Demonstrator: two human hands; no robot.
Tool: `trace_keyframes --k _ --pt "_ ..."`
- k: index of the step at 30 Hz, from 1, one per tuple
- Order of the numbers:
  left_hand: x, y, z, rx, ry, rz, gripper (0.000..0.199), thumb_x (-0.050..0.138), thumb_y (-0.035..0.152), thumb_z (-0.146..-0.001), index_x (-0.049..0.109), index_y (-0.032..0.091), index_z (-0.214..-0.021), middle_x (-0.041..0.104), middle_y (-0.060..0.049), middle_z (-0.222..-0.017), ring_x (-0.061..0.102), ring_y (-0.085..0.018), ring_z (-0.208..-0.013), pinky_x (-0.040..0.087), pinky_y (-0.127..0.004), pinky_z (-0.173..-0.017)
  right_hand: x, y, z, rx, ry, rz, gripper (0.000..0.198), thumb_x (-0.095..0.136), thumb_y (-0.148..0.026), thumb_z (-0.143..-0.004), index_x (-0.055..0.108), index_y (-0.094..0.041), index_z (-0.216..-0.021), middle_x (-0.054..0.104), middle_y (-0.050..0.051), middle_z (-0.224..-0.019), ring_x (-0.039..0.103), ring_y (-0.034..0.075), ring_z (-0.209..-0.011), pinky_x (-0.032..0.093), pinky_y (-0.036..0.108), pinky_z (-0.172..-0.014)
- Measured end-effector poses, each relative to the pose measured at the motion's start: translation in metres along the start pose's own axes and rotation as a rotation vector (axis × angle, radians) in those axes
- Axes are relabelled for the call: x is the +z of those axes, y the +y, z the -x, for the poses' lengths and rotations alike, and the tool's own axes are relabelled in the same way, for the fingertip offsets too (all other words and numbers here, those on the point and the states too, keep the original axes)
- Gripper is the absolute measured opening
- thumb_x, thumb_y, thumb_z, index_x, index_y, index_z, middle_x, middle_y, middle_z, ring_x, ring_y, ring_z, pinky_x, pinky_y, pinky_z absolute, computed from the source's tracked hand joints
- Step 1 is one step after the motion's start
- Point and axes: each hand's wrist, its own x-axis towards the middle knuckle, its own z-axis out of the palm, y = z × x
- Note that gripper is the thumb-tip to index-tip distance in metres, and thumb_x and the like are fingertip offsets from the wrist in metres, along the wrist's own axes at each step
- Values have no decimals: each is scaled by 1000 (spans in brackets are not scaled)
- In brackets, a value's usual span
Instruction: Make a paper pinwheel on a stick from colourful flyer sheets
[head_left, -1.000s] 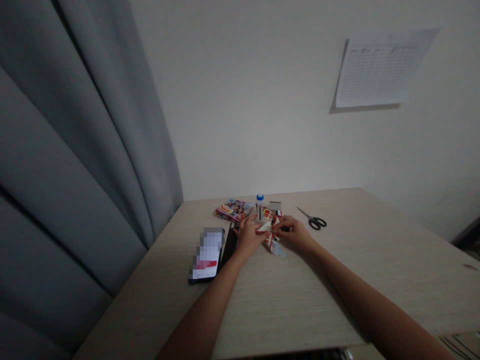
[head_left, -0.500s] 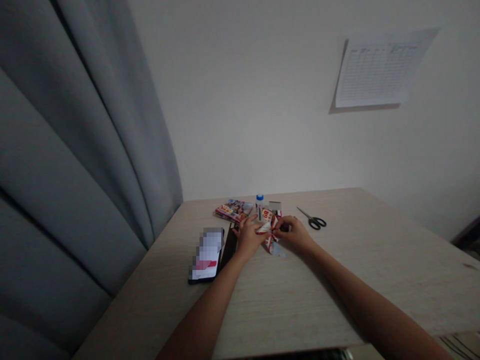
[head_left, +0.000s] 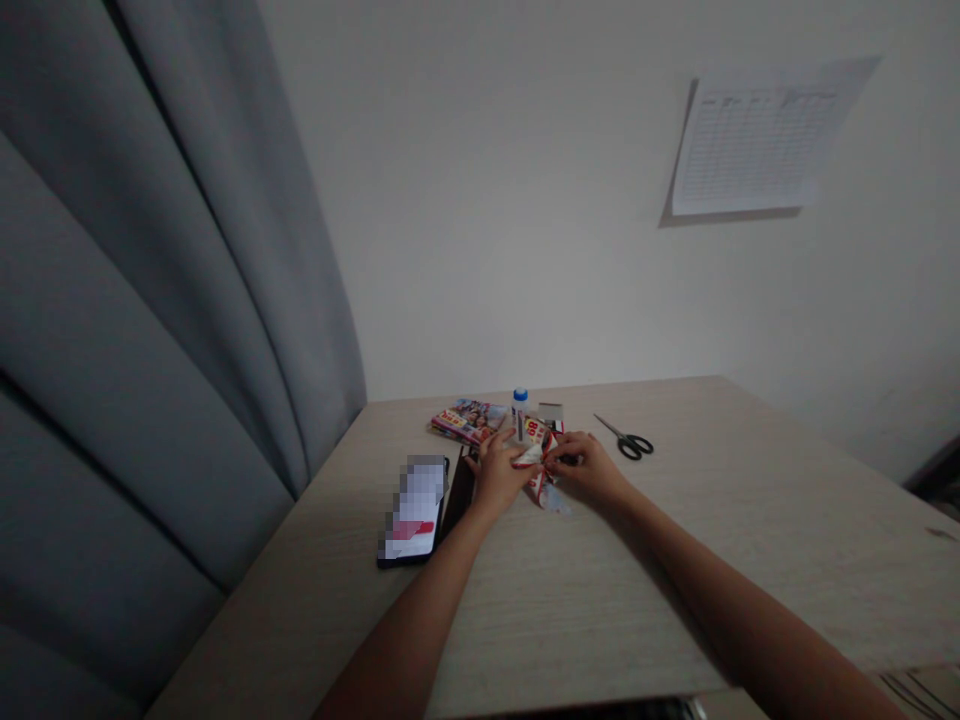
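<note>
A folded piece of red-and-white printed paper [head_left: 535, 431] with pointed flaps lies on the table between my hands. My left hand [head_left: 498, 474] holds it from the left, thumb and fingers at its edge. From the other side, my right hand [head_left: 590, 466] pinches the paper near its middle with thumb and forefinger. A dark thing sits beneath the right fingers, too small to make out. Behind the paper stands a small clear bottle with a blue cap [head_left: 520, 396].
A phone [head_left: 412, 512] lies left of my hands beside a dark flat strip [head_left: 459, 488]. Colourful printed booklets [head_left: 468, 420] lie behind my left hand. Black-handled scissors [head_left: 631, 443] rest to the right. The wooden table [head_left: 750, 500] meets the wall; a grey curtain [head_left: 187, 300] hangs at left.
Almost nothing differs. The right fingers have shifted very slightly at the middle of the paper, while the left hand stays in place.
</note>
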Motion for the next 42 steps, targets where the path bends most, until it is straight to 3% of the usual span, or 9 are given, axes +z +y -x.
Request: trace_keyframes --k 11,17,24,27,38,42 --pt "0 1 0 20 -7 -16 27 85 30 -71 80 29 -97 56 -6 -145 36 -37 -141 14 -67 -118 1 1 -1 37 -46 -51 9 72 -27 -73 79 -21 -73 75 6 -83 64 20 -82 45 30 -77" --pt "-1 1 0 4 -10 -7 28 85 32 -71 80 31 -99 56 -5 -146 36 -37 -140 11 -71 -115 5 8 -1 90 -53 -110 12 72 -31 -72 73 -19 -74 73 3 -79 62 18 -76 46 27 -72" --pt "0 1 0 9 -12 -3 23 84 30 -72 80 29 -95 57 -6 -144 36 -36 -141 10 -68 -117 8 9 1 146 65 -223 39 78 -31 -65 59 -21 -97 69 1 -90 62 18 -79 49 28 -70" --pt "1 1 1 8 -14 -1 20 84 31 -72 81 28 -91 56 -6 -145 35 -36 -142 11 -66 -118 8 8 1 168 28 -237 50 77 -31 -65 57 -22 -109 69 2 -91 63 19 -80 51 29 -70" --pt "-1 4 0 -21 -50 -13 19 84 32 -72 80 27 -90 56 -5 -146 32 -37 -144 8 -73 -116 4 6 -3 194 -31 -168 52 74 -30 -67 69 -15 -117 74 7 -99 64 19 -80 50 30 -74" --pt "-2 7 1 -27 -61 -22 20 84 31 -72 80 28 -91 56 -5 -146 33 -37 -143 6 -68 -119 3 5 -3 208 -44 -167 49 74 -31 -67 73 -15 -113 75 7 -100 65 20 -80 50 30 -74"
